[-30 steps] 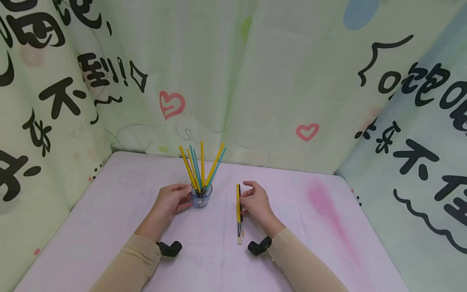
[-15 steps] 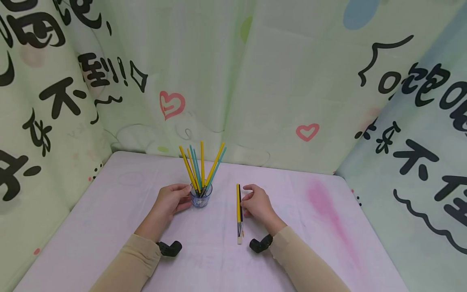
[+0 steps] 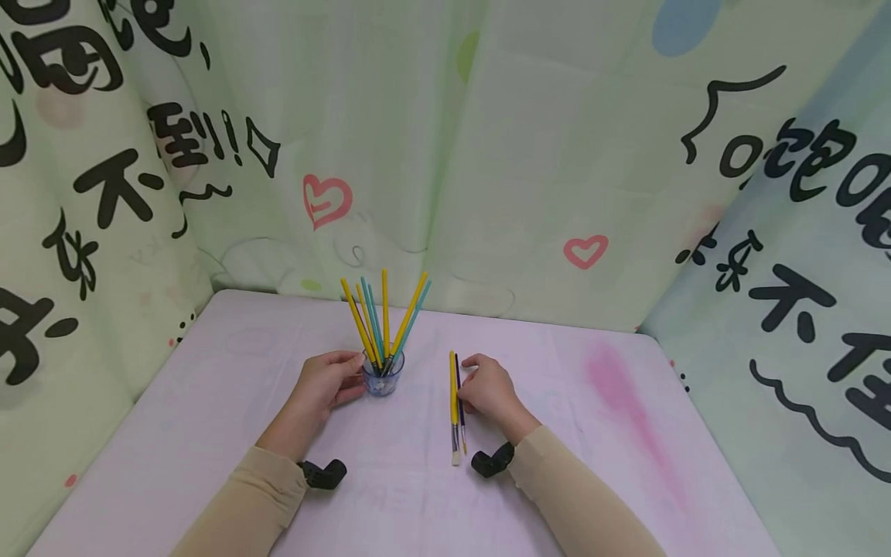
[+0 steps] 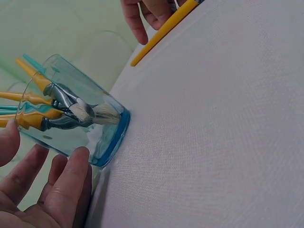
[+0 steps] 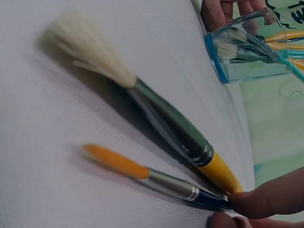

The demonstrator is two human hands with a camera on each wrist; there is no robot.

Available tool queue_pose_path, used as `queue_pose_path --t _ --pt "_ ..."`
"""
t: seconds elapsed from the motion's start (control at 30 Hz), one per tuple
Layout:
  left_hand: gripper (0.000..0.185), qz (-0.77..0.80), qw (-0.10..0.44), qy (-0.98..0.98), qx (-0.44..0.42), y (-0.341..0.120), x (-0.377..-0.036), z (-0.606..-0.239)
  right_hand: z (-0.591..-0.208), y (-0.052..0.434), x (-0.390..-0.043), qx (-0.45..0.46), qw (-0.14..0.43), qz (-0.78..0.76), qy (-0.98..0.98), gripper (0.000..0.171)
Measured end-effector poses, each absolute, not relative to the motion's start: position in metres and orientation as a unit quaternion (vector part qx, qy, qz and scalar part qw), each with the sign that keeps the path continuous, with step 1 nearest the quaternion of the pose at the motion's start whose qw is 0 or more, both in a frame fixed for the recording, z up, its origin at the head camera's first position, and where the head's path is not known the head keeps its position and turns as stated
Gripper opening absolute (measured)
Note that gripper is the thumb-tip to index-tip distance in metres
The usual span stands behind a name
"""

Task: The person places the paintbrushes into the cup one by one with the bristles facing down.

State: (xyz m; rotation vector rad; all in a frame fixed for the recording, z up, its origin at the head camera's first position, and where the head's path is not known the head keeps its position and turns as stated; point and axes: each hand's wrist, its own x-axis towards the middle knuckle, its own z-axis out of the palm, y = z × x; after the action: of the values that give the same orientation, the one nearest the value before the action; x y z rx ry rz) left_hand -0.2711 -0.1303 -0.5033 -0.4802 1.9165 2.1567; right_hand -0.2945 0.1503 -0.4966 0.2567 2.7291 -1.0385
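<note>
A clear cup (image 3: 383, 381) with a blue base stands on the table, holding several yellow- and teal-handled paintbrushes (image 4: 40, 116), bristles down. My left hand (image 3: 329, 387) holds the cup from its left side, thumb and fingers against the wall. Right of the cup lie two paintbrushes side by side: a yellow-handled paintbrush (image 3: 454, 394) with wide pale bristles, and a thin dark-handled paintbrush (image 5: 173, 185) with an orange tip. With thumb and fingers, my right hand (image 3: 490, 391) pinches the dark-handled paintbrush by its handle; the thumb also overlaps the yellow handle in the right wrist view.
A pale pink cloth covers the table (image 3: 571, 480), with a darker pink streak at the right. Printed curtains (image 3: 487, 193) hang behind the table and along both sides. Black wrist cameras (image 3: 326, 474) sit on both forearms.
My right hand has drawn back slightly, then moved a little left again. The dark-handled paintbrush has turned slightly, its tip shifting away from the yellow one. The left hand and cup stay put.
</note>
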Motion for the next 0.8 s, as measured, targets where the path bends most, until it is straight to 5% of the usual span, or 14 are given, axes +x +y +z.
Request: queue_pose_path --t 0.8 --pt "0.04 0.733 0.111 0.651 -0.164 -0.13 -0.269 -0.5 -0.485 0.156 -0.293 0.091 0.131 -0.3 0.941 0.044"
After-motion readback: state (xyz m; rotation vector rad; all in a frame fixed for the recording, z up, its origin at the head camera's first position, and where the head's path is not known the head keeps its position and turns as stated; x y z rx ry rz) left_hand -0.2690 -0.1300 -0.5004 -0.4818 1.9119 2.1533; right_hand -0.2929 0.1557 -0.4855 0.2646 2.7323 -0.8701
